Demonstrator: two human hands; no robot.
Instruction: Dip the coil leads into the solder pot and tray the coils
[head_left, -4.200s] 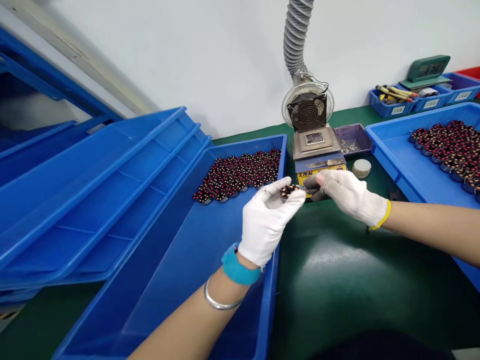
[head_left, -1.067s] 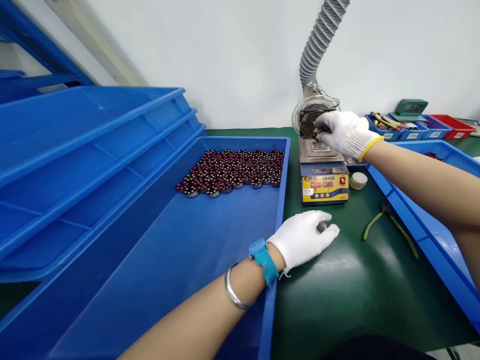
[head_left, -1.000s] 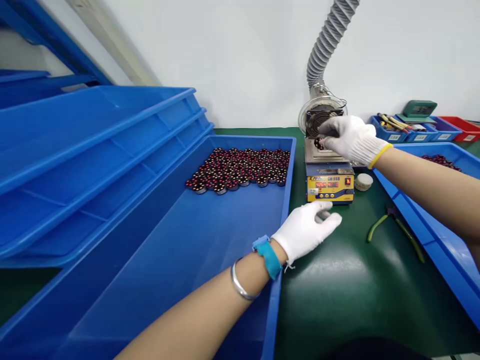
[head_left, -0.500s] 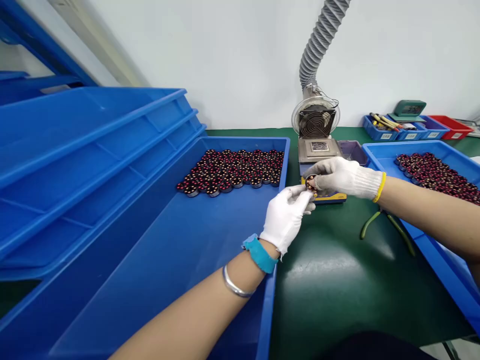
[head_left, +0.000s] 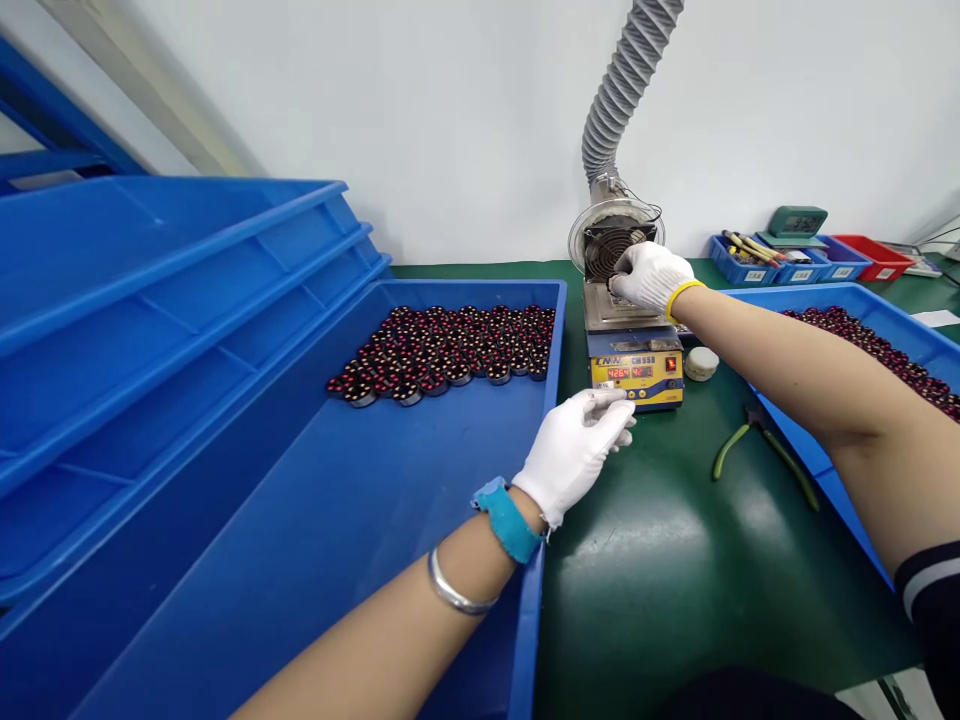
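Note:
My right hand (head_left: 651, 275), in a white glove with a yellow cuff, is closed around a small dark round component (head_left: 613, 284), mostly hidden by the fingers. It is over the metal top of a soldering pot (head_left: 636, 370), whose yellow front has a lit red display. My left hand (head_left: 576, 445), also gloved, hovers by the right rim of the large blue tray (head_left: 420, 470), its fingers loosely bent and apart with nothing visible in them. Round black components with pink and yellowish dots (head_left: 457, 345) are massed at the tray's far end.
Green-handled pliers (head_left: 757, 440) lie on the green table (head_left: 645, 560), near a small round white container (head_left: 701, 363). A second blue tray (head_left: 750, 295) with dark components stands at right. Stacked blue trays (head_left: 187, 290) rise at left. A grey duct hose (head_left: 630, 90) hangs behind the pot.
My right hand has moved away from my left, up and back over the soldering pot, carrying the round component. My left hand has let go and stays nearly in place. The view has shifted slightly.

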